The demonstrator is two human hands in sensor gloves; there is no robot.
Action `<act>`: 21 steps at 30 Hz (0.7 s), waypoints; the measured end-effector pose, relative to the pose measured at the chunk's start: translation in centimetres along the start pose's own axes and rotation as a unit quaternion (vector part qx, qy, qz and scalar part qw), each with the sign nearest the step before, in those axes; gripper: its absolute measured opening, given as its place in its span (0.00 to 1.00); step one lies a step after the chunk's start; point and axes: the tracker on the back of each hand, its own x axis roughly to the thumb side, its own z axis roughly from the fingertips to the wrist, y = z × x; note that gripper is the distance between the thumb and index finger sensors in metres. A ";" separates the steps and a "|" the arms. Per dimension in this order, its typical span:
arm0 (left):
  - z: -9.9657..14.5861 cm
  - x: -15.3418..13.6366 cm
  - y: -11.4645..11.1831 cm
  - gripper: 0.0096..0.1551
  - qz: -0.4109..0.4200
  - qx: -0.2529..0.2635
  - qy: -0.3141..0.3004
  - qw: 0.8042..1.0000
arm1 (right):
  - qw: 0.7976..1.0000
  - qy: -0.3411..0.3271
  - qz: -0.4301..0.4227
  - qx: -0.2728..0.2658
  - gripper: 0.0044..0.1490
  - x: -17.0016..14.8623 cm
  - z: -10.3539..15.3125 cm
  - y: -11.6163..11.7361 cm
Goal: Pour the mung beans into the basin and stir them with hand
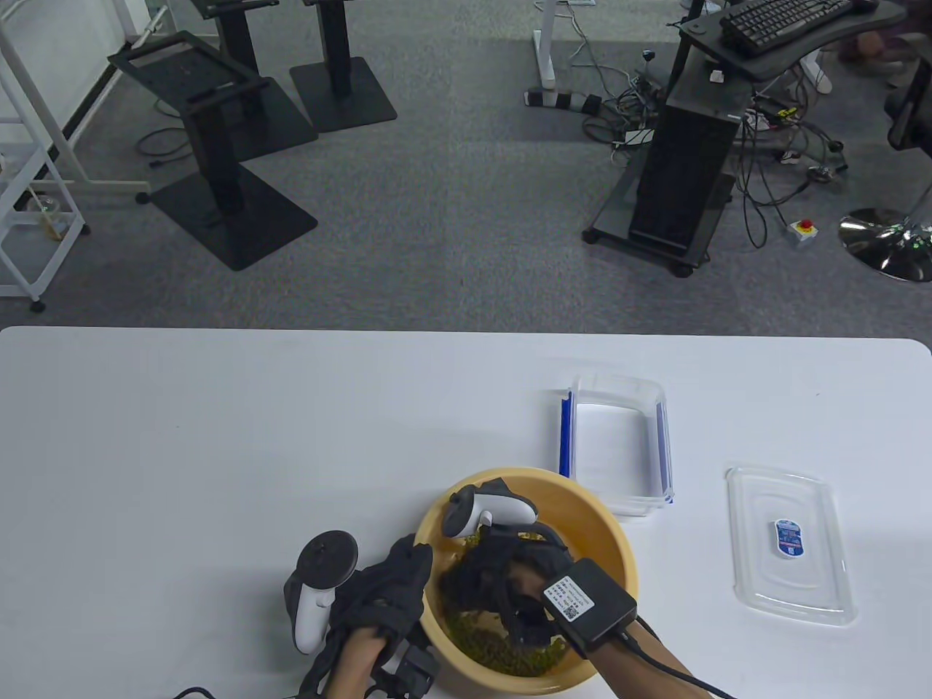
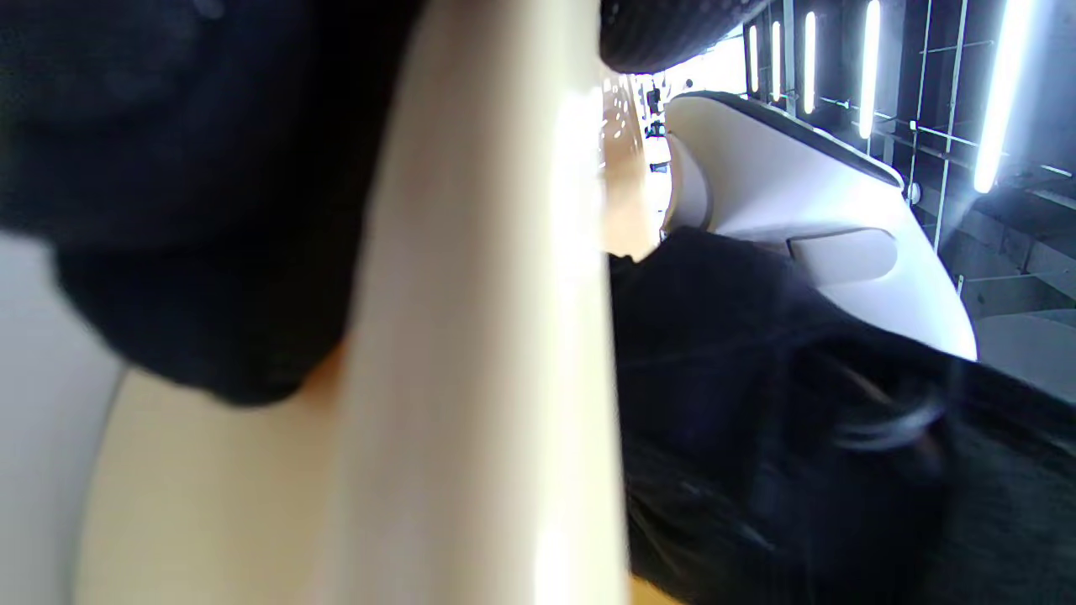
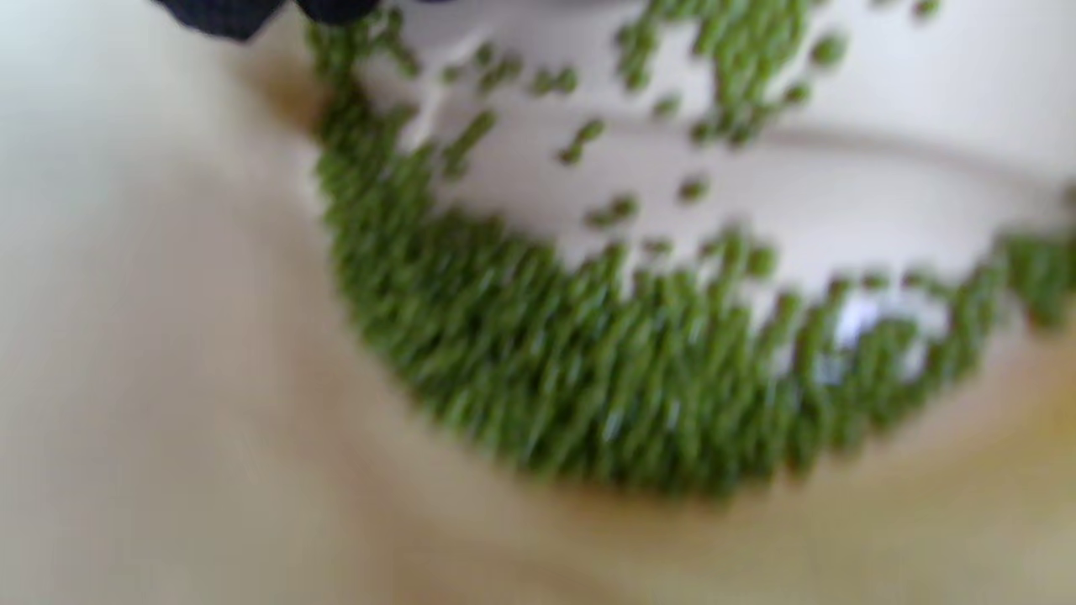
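Observation:
A yellow basin stands at the table's near edge with green mung beans in its bottom. My left hand holds the basin's left rim; in the left wrist view gloved fingers lie against the cream rim. My right hand is down inside the basin among the beans, fingers loosely spread and pointing left. The right wrist view shows blurred beans heaped against the basin wall, with my fingertips at the top edge.
A clear plastic container with blue clips sits just behind the basin, nothing in it. Its clear lid lies flat to the right. The table edge runs close under both wrists.

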 end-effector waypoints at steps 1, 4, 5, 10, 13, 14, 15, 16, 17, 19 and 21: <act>0.0 0.0 0.0 0.38 0.000 0.000 0.000 1.000 | 0.999 0.022 0.017 -0.036 0.39 -0.4 -0.3 -0.5; 0.0 0.0 0.0 0.38 -0.003 0.002 0.003 1.000 | 0.997 0.049 -0.004 -0.053 0.39 -2.0 -0.6 -1.3; 0.0 0.0 0.0 0.38 -0.004 0.002 0.002 1.000 | 0.997 0.058 -0.014 -0.049 0.40 -2.6 -0.6 -1.4; 0.0 0.0 0.0 0.38 -0.004 0.003 0.002 1.000 | 0.993 0.115 -0.015 -0.035 0.43 -4.9 0.0 -1.9; 0.0 0.0 0.0 0.38 -0.004 0.004 0.002 1.000 | 0.991 0.119 0.004 -0.060 0.44 -6.5 0.7 -2.0; 0.0 0.0 0.0 0.38 -0.003 0.004 0.002 1.000 | 0.991 0.116 0.001 -0.069 0.45 -7.2 1.0 -1.8; 0.0 0.0 0.0 0.38 -0.003 0.005 0.002 1.000 | 0.991 0.114 -0.008 -0.065 0.45 -7.8 1.3 -1.5; 0.0 0.0 0.0 0.38 -0.003 0.005 0.002 1.000 | 0.992 0.114 -0.018 -0.055 0.45 -8.0 1.5 -1.3; 0.0 0.0 0.0 0.38 -0.003 0.006 0.002 1.000 | 0.992 0.114 -0.032 -0.037 0.46 -8.3 1.7 -0.9; 0.0 0.0 0.0 0.38 -0.001 0.007 0.002 1.000 | 0.992 0.106 -0.061 0.015 0.47 -8.4 2.0 0.1; 0.1 0.0 0.0 0.38 0.006 0.006 0.005 1.000 | 0.991 0.098 -0.067 0.065 0.48 -8.0 2.3 1.6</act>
